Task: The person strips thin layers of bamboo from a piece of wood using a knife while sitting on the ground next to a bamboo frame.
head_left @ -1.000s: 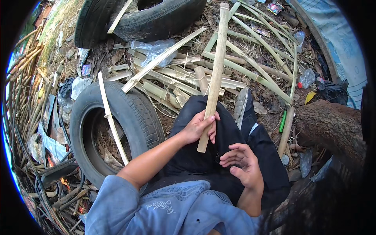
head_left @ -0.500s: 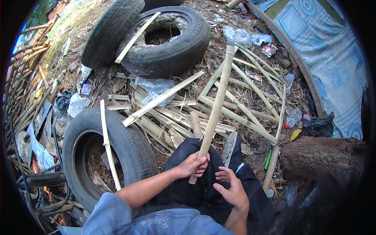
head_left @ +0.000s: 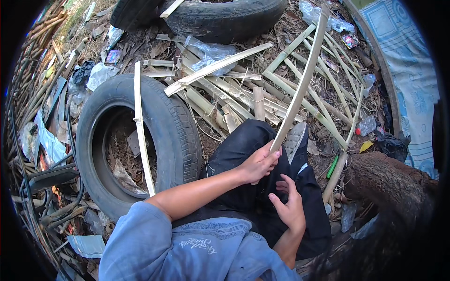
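My left hand (head_left: 258, 164) is closed round the lower end of a long bamboo strip (head_left: 300, 89), which slants up and away to the right. Beside it, over my lap, my right hand (head_left: 289, 204) is held with fingers apart and nothing in it. Under the raised strip lies a frame of greenish bamboo slats (head_left: 304, 104) on the ground. To its left is a pile of split bamboo pieces (head_left: 220, 96), with one pale slat (head_left: 218, 69) lying across the top. A short bamboo stub (head_left: 258, 103) stands near my knee.
A tyre (head_left: 185, 136) rests at my left with a thin bamboo slat (head_left: 140, 122) across it. Another tyre (head_left: 225, 22) lies at the far side. A tree trunk (head_left: 386, 182), a green-handled tool (head_left: 332, 166) and plastic litter (head_left: 101, 75) are around. Blue patterned cloth (head_left: 412, 93) hangs at right.
The view has shifted, so the ground things sit lower and the far tyres are partly cut off. My left hand has swung the bamboo strip toward the right; my right hand stays open.
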Demonstrator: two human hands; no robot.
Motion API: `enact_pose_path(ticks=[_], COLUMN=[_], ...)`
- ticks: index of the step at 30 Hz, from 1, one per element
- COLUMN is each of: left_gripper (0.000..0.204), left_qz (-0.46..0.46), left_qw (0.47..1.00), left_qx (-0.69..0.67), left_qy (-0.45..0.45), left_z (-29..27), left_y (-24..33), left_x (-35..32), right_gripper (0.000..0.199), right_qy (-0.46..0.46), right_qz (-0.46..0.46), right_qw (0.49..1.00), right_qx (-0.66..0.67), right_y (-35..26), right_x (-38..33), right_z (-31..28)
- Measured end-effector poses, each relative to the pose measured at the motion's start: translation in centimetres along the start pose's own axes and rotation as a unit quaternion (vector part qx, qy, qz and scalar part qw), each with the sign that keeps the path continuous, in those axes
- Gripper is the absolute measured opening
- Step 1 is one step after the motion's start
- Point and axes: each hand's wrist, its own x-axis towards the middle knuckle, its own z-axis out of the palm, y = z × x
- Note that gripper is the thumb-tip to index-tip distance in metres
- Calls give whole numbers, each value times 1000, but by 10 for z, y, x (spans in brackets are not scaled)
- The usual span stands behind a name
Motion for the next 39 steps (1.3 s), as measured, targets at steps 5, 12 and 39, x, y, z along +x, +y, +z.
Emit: enact_pose_path(ticks=[5,12,39], left_gripper=[17,30,24], left_qz=[22,11,10], left_qw=[998,999,894], left_qx=[-19,32,415], left_qy=[-54,-18,166], left_z=[52,46,2], left_y=[-37,-25,27], left_x=[10,3,-53], right_gripper=[65,66,24], right_qy=[70,93,361], right_qz=[-4,-22,336], right_qw=[997,993,834], right_qx=[40,68,-247], right_y=[13,25,254], right_x=[-28,-67,89], right_z=[-6,10,-152])
